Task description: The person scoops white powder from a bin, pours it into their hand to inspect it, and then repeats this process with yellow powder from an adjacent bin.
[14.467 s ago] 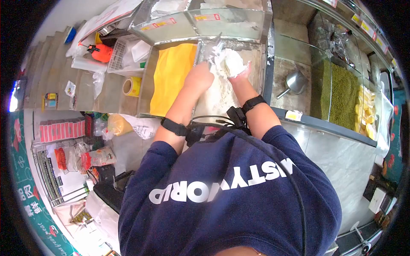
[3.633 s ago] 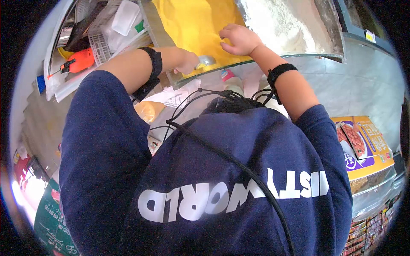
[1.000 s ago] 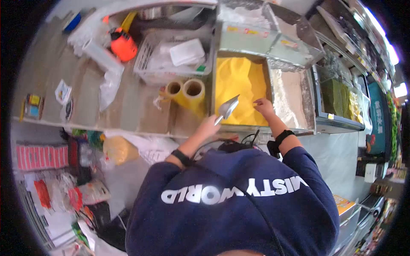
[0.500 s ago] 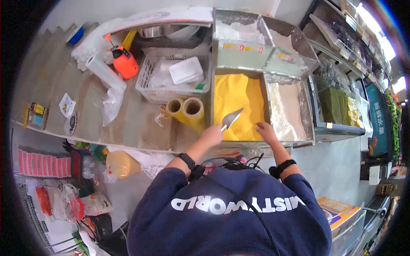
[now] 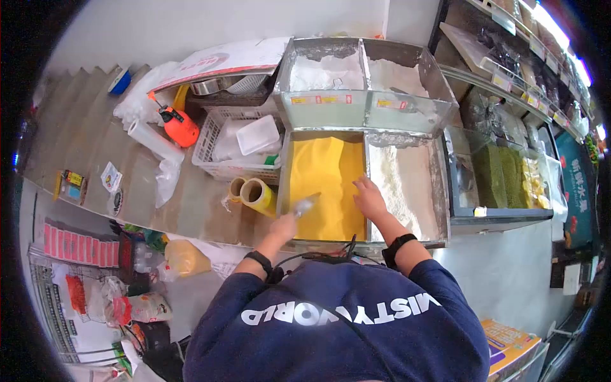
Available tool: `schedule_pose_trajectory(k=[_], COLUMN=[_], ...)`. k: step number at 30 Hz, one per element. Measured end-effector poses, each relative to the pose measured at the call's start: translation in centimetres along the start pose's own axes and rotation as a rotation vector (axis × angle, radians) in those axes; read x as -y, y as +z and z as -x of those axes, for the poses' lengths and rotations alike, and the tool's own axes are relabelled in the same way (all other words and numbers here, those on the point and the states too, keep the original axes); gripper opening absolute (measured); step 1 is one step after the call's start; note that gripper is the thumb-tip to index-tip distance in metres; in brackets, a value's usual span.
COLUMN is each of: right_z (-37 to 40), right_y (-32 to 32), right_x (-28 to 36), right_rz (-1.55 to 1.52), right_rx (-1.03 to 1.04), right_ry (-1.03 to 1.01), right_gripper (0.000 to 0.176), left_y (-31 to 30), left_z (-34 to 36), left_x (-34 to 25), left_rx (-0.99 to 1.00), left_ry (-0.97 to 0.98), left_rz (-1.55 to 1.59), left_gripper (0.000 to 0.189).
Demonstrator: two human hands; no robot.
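My left hand [image 5: 284, 227] is closed around the handle of a small metal scoop [image 5: 307, 205] at the front left of a bin of yellow flour-like powder [image 5: 328, 165]. The scoop's blade points to the right, over the powder, and is slightly blurred. Over the divider at the bin's right side is my right hand [image 5: 370, 198], with fingers stretched forward and nothing seen in them. Beside it lies a bin of white flour [image 5: 401, 184].
Behind stand two more flour bins [image 5: 328, 70] with labelled fronts. On the left are yellow film rolls [image 5: 258, 194], a white basket [image 5: 210, 137], an orange spray bottle [image 5: 180, 129] and a plastic bag roll [image 5: 153, 140]. A glass-fronted case of green goods [image 5: 499, 175] stands right.
The camera view has shifted, so the bins appear lower and further left. The scoop has tilted down closer to the yellow powder, and my right hand has moved forward along the divider.
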State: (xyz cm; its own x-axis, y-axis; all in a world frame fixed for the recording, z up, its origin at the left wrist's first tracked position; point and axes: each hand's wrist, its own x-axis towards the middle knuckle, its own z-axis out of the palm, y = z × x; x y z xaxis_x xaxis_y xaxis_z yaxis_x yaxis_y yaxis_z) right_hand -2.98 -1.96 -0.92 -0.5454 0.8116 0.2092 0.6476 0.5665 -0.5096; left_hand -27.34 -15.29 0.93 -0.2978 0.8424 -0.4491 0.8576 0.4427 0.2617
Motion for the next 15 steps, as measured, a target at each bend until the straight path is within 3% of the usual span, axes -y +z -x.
schedule_pose_trajectory(k=[3, 5, 6, 8, 11, 13, 15], right_z=[-1.8, -2.5, -2.8, -3.4, -3.5, -3.5, -3.6], right_y=[2.7, 3.6, 3.9, 4.0, 4.8, 5.5, 5.6], right_x=[-1.4, -1.3, -1.3, -1.5, -2.4, -3.0, -3.3], right_rz=[0.208, 0.258, 0.283, 0.274, 0.256, 0.251, 0.264], right_rx=[0.030, 0.105, 0.143, 0.211, 0.203, 0.146, 0.077], right_ry=[-0.034, -0.029, -0.024, 0.050, 0.142, 0.149, 0.104], right_gripper=[0.041, 0.044, 0.045, 0.045, 0.045, 0.045, 0.045], left_y=[-1.0, -5.3, -6.2, -14.1, -21.7, -24.1, -25.0], left_z=[-1.6, -3.5, -6.3, -7.8, -12.0, -15.3, -19.7], left_x=[-1.0, -3.1, -3.3, -9.6, -17.8, -21.9, -23.7], left_rx=[-0.027, -0.132, -0.390, -0.534, -0.844, -0.771, -0.499], left_ry=[0.175, 0.354, 0.481, 0.572, 0.915, 0.831, 0.615], left_rz=[-0.244, -0.223, -0.238, -0.329, -0.438, -0.596, -0.484], left_gripper=[0.023, 0.021, 0.018, 0.024, 0.029, 0.024, 0.021])
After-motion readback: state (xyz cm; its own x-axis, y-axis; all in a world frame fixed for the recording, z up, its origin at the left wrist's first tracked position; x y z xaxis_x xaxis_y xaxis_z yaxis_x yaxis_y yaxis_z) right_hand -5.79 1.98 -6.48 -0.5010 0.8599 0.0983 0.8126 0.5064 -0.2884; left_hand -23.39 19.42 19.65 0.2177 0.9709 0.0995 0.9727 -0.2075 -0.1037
